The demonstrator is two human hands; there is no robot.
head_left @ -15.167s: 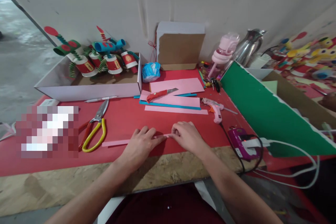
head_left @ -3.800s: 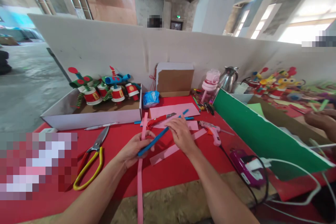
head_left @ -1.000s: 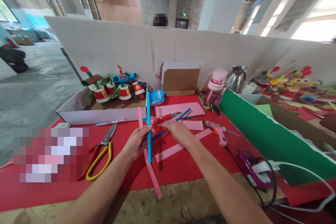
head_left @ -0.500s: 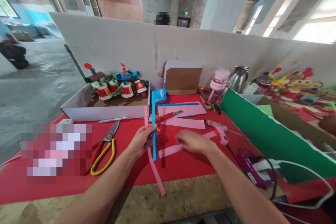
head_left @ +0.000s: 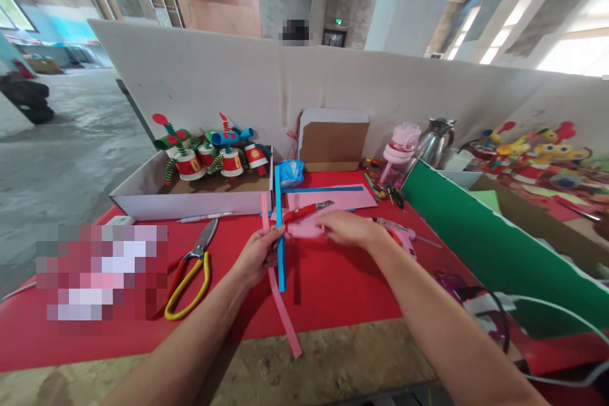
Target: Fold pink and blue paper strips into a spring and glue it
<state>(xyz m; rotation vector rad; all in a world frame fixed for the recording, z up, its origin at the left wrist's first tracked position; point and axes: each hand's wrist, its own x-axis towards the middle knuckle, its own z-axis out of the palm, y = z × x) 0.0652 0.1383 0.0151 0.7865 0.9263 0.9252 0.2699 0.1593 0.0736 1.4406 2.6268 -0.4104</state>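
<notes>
My left hand [head_left: 257, 254] is closed on two narrow paper strips that cross at the fingers. One is a blue paper strip [head_left: 278, 196], held nearly upright. The other, a pink paper strip [head_left: 284, 320], hangs down toward the table's front edge. My right hand [head_left: 345, 227] pinches another pink strip [head_left: 304, 228], blurred by motion, over the stacked paper. Just behind it lies a red-handled utility knife [head_left: 302, 210] on the pink sheets [head_left: 354, 198]. A separate blue strip [head_left: 328, 189] lies across those sheets.
Scissors [head_left: 193, 273] with red and yellow handles lie at left, beside a white pen [head_left: 204, 217]. A white box [head_left: 190, 203] holds paper-cup figures. To the right are a pink glue gun [head_left: 402, 236], a purple power block with cables, and a green-sided box [head_left: 476, 247].
My right hand released a blue strip onto the pink sheets. It then took the loose pink strip from the red surface and carried it back toward the knife. My left hand stays nearly still.
</notes>
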